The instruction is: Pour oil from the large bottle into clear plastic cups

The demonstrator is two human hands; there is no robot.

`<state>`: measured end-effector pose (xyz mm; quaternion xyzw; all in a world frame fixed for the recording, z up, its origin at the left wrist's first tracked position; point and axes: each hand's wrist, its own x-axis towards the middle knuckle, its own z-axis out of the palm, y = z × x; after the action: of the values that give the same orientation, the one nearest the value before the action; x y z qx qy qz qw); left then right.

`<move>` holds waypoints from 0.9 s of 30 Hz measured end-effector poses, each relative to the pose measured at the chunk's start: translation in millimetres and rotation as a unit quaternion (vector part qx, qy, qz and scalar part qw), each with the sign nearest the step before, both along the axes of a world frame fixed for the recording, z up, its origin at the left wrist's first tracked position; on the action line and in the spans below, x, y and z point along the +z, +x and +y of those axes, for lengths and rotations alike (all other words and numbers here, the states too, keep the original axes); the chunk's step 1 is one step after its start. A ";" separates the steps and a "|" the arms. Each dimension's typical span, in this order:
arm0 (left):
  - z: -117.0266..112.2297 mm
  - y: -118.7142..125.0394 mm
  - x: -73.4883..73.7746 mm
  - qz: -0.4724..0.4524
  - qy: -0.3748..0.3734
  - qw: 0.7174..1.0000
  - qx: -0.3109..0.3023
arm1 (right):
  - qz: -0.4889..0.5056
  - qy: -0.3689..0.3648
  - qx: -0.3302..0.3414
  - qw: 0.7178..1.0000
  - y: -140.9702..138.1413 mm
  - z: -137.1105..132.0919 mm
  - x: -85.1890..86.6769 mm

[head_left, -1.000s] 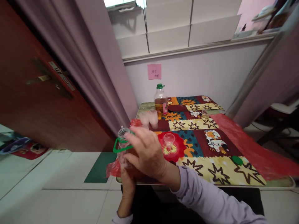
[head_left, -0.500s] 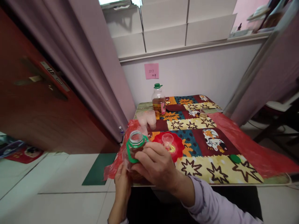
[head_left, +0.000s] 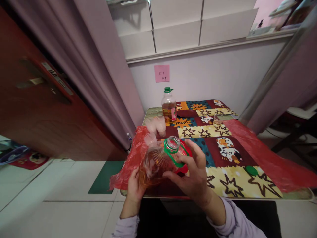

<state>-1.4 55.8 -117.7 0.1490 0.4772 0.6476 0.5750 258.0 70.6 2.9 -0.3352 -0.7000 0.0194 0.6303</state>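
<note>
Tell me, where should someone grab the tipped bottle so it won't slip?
I'd take the bottle by its green handle, coming from the right, where the right hand is: the loop sticks out from the neck that way. Because the bottle leans right, its wide bottom probably needs cupping from the left, where the left hand is.

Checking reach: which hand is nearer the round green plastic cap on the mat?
Right hand, left of the cap; the left hand is farther left, on the tilted clear plastic bottle.
</note>
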 end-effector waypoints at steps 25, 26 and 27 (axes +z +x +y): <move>-39.5 13.9 31.2 0.002 0.036 0.991 0.127 | 0.103 -0.080 0.044 0.990 -30.7 -36.4 -7.8; -42.8 14.6 33.8 0.033 0.045 0.987 0.149 | 0.112 -0.086 0.054 0.989 -32.5 -36.8 -7.9; -46.4 14.5 35.6 0.077 0.057 0.983 0.157 | 0.120 -0.094 0.063 0.986 -34.6 -36.8 -9.0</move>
<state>13.1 9.4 -82.1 0.1545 0.4998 0.7429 0.4177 223.5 33.8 -6.1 -0.3432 -0.6344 0.1650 0.6727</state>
